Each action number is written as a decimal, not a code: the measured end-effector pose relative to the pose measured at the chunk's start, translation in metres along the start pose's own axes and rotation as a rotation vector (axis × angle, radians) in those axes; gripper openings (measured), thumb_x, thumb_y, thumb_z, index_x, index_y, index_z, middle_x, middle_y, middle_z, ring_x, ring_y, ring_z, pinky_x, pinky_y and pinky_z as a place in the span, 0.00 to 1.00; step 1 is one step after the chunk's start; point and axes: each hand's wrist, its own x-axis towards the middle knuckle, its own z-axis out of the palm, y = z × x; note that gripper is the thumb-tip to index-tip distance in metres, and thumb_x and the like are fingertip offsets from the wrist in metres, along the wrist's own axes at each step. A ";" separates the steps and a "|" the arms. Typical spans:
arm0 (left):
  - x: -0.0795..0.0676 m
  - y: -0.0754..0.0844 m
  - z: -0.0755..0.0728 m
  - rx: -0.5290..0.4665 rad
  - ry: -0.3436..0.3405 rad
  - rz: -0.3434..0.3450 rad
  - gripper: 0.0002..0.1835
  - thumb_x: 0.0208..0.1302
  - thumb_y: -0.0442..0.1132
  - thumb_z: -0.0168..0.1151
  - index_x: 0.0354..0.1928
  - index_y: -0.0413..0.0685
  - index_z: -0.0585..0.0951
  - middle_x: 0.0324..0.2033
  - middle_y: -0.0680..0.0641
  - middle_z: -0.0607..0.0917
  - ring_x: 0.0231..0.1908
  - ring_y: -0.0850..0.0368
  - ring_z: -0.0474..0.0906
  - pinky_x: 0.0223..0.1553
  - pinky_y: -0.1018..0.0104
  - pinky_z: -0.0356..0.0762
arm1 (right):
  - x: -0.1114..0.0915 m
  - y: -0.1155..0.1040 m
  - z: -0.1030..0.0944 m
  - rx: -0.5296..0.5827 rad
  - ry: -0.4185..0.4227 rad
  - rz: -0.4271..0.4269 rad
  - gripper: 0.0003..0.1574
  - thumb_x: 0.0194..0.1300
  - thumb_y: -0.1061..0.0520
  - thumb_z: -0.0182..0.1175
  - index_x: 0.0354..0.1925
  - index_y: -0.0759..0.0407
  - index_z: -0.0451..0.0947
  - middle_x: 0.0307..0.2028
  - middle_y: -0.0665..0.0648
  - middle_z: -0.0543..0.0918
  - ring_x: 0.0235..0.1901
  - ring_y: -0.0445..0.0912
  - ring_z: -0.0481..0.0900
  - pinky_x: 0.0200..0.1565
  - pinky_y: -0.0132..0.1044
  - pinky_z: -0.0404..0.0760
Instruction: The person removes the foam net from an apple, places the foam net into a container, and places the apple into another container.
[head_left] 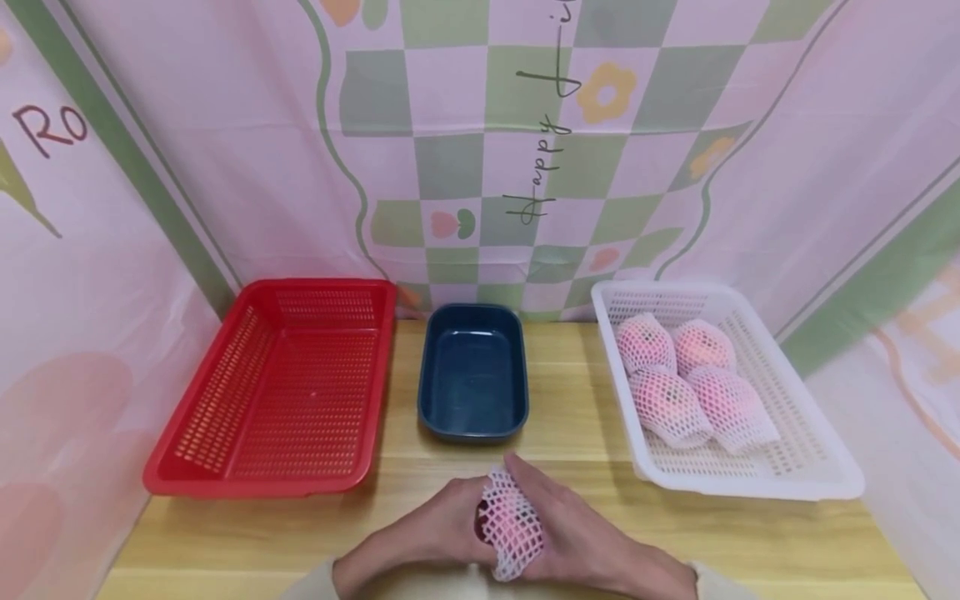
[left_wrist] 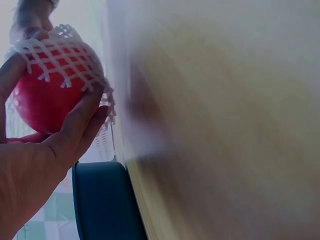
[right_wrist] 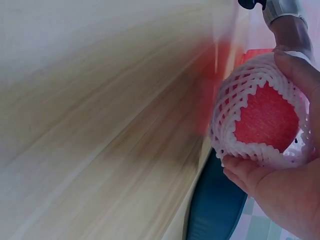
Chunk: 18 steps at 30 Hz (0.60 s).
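Observation:
In the head view a red apple [head_left: 482, 522], partly covered by a white foam net [head_left: 513, 533], is held between both hands at the front of the table. My left hand [head_left: 450, 521] grips it from the left, its fingers curled round the bare red skin in the left wrist view. From the right, my right hand [head_left: 573, 529] holds the netted side, thumb on top and fingers below in the right wrist view. The net's open edge leaves a patch of red skin [right_wrist: 267, 120] showing there.
Behind the hands stands a dark blue tray [head_left: 474, 429]. A red basket [head_left: 262, 486] is on the left. On the right, a white basket [head_left: 817, 475] holds several netted fruits [head_left: 670, 404]. A patterned curtain [head_left: 450, 167] hangs at the back.

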 end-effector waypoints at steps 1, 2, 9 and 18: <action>0.000 0.000 0.000 0.006 -0.009 0.004 0.39 0.42 0.30 0.82 0.62 0.52 0.79 0.49 0.63 0.85 0.49 0.72 0.79 0.56 0.72 0.79 | 0.000 -0.001 0.000 0.012 -0.010 0.007 0.77 0.56 0.28 0.76 0.84 0.61 0.49 0.75 0.69 0.69 0.69 0.58 0.76 0.67 0.51 0.79; 0.000 -0.001 0.000 0.011 -0.019 0.005 0.40 0.43 0.30 0.82 0.63 0.52 0.78 0.49 0.63 0.84 0.49 0.73 0.79 0.56 0.72 0.79 | 0.001 -0.001 0.001 0.018 -0.023 0.021 0.77 0.55 0.27 0.76 0.84 0.61 0.49 0.75 0.69 0.68 0.70 0.58 0.75 0.67 0.51 0.78; -0.004 -0.002 -0.001 0.023 -0.003 0.043 0.42 0.42 0.29 0.80 0.65 0.53 0.77 0.51 0.61 0.84 0.50 0.72 0.79 0.55 0.73 0.79 | 0.002 -0.004 0.002 0.034 -0.058 0.064 0.78 0.55 0.26 0.75 0.85 0.59 0.48 0.76 0.67 0.67 0.70 0.55 0.74 0.68 0.49 0.77; -0.008 0.001 -0.004 0.008 0.046 0.024 0.43 0.42 0.30 0.79 0.65 0.56 0.77 0.53 0.61 0.83 0.52 0.70 0.78 0.57 0.70 0.78 | 0.003 -0.001 -0.005 -0.026 -0.014 -0.069 0.72 0.61 0.31 0.74 0.85 0.57 0.47 0.76 0.67 0.68 0.69 0.59 0.76 0.66 0.50 0.79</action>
